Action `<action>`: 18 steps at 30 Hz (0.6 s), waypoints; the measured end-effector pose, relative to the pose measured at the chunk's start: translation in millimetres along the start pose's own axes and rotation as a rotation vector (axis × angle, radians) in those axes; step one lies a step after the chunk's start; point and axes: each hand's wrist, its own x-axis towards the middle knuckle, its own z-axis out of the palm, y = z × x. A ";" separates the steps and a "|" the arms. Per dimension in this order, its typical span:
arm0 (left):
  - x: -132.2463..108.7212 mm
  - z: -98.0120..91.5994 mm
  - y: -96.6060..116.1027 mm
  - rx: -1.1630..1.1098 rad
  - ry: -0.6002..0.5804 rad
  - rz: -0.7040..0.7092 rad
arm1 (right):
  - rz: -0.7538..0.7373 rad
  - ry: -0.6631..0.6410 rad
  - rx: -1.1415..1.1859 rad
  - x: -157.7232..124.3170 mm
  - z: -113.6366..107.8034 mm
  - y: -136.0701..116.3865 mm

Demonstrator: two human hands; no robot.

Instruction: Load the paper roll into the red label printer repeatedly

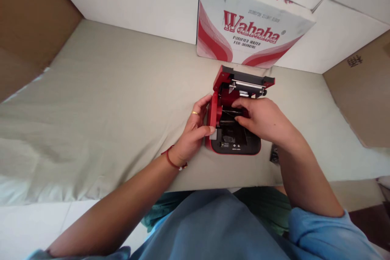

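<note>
A small red and black printer (233,144) stands on the cloth-covered table (106,101) with its lid (246,79) swung up and back. My left hand (195,130) grips the printer's left side, thumb on the front corner and fingers along the red wall. My right hand (262,120) reaches into the open bay from the right, its fingers curled and pressed on something inside that I cannot make out. A gold ring is on my left hand and a red cord sits on that wrist.
A white and red cardboard box (250,28) marked for drinking water leans against the wall behind the printer. Brown cardboard (362,89) lies at the right, more (30,20) at the left. A small dark object (274,155) lies by my right forearm.
</note>
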 end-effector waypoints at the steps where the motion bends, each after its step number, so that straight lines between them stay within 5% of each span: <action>1: -0.1 0.1 0.0 0.007 -0.007 -0.001 | 0.009 0.010 0.016 -1.7 1.4 1.5; 11: 1.5 -1.0 1.8 0.052 -0.006 -0.003 | 0.009 0.058 0.078 -3.7 8.3 10.3; 18: 1.3 -1.8 2.8 0.038 -0.001 -0.015 | 0.014 -0.125 -0.222 -0.8 -8.6 -16.9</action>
